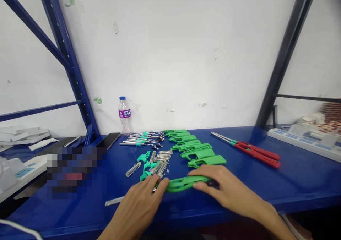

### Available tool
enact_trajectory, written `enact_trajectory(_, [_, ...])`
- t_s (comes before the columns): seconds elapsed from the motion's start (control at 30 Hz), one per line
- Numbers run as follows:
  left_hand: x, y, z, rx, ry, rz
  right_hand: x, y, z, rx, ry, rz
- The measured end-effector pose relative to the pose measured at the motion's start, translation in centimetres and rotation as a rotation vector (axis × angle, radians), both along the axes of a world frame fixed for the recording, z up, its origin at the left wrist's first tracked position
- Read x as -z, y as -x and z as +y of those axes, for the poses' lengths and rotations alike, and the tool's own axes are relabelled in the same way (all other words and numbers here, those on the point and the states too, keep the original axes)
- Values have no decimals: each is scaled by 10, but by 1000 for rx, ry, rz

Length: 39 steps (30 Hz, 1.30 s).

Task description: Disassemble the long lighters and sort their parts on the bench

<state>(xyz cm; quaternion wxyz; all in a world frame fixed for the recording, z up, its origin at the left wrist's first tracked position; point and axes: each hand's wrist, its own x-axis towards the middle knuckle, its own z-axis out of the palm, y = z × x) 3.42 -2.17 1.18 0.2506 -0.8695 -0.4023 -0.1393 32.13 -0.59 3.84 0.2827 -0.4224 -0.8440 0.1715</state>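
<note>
Near the table's front edge, a green lighter casing (181, 184) lies sideways between my hands. My left hand (144, 197) is closed on its left end, where a metal tube (114, 201) sticks out to the left. The fingers of my right hand (218, 185) grip the casing's right end, with a black part (213, 184) showing beneath them. Just behind are several green casing halves (207, 161), teal plastic pieces (144, 156) and clear small tanks (133, 169). Metal tubes with wires (144, 138) lie in a group farther back.
Two red-handled lighters (255, 153) lie at the right. A plastic bottle (125, 115) stands by the wall, near a dark phone (110, 140). Power strips (303, 144) and blue rack posts (71, 66) flank the blue table (239, 190).
</note>
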Motion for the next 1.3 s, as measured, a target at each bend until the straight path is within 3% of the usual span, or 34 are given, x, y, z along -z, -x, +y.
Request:
enact_trajectory(0.13, [16, 8, 0, -10, 37, -52, 18, 12, 0, -4, -12, -40])
enact_trajectory(0.33, [18, 12, -1, 96, 58, -325, 25, 19, 1, 2, -98, -135])
enact_trajectory(0.47, [22, 15, -5, 86, 96, -464, 32, 14, 1, 15, -107, -151])
enact_trajectory(0.67, [32, 21, -6, 14, 180, -520, 21, 14, -2, -2, 32, -39])
enact_trajectory(0.9, [31, 17, -6, 39, 147, -633, 19, 13, -4, 34, 60, 76])
enact_trajectory(1.13, [29, 18, -4, 170, 38, -572, 24, 6, 0, 171, -43, 255])
enact_trajectory(1.3, [23, 16, -6, 188, 74, -554, 19, -19, 1, 303, -125, 264])
